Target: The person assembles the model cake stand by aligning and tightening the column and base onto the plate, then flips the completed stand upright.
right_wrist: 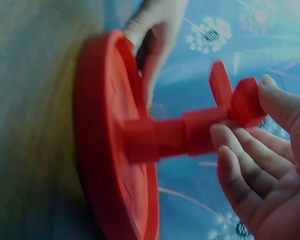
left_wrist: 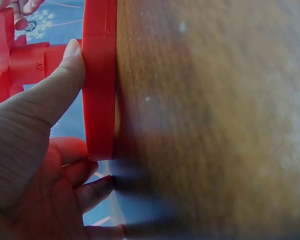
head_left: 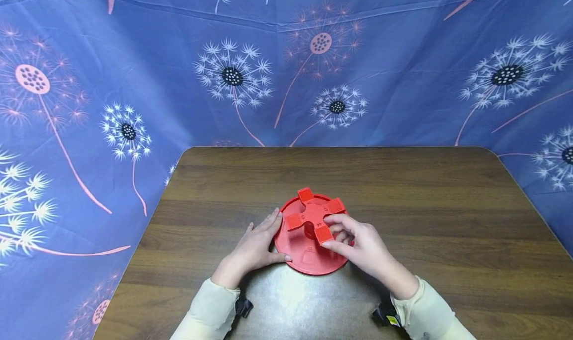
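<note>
Here, left hand spread against one red disc, right hand seemingly in a pinch on one four-armed knob.

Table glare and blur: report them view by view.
Head view: pale glare on the table just below the red disc; left wrist view: wood grain hazy toward the right; right wrist view: table dim and blurred at left, the blue cloth washed bright at top right.

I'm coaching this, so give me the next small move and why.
Perhaps turn the four-armed top slightly with the right hand: it pinches one arm, while the left hand touches the round base at its rim, likely steadying it.
</note>
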A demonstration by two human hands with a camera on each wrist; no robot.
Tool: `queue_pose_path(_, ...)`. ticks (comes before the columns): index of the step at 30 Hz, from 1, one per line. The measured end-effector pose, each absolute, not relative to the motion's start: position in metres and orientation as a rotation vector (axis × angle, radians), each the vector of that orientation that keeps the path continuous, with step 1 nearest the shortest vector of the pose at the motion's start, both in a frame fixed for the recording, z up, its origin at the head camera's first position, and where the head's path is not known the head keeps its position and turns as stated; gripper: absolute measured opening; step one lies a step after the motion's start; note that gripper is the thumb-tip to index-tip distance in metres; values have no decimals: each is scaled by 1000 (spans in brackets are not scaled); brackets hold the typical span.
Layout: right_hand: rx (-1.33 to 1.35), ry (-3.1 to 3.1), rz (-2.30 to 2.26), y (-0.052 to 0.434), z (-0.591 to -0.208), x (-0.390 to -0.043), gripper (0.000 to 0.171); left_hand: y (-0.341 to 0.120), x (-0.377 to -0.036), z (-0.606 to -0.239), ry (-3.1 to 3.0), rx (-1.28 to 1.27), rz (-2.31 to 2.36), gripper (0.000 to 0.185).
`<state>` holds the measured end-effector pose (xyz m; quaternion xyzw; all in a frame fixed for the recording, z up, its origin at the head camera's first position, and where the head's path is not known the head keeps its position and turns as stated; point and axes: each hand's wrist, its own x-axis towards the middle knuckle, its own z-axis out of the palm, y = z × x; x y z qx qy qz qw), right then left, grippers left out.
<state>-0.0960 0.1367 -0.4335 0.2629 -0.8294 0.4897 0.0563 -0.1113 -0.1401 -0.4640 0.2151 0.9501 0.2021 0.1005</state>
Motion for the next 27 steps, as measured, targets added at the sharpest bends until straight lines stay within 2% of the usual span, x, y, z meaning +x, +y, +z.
queue_pose_path(11,796,-2499,1134,113,-432,-82,48,-140,-110,-462,2794,623,617,105)
queue_pose_path(20,676,-2323,1002,143,-416,-95,32,-140,-111,-463,2802,618,615,104)
queue_pose_path(27,705,-2587,1104,158,-419,-104,44,-140,-111,-465,2800,623,622,105)
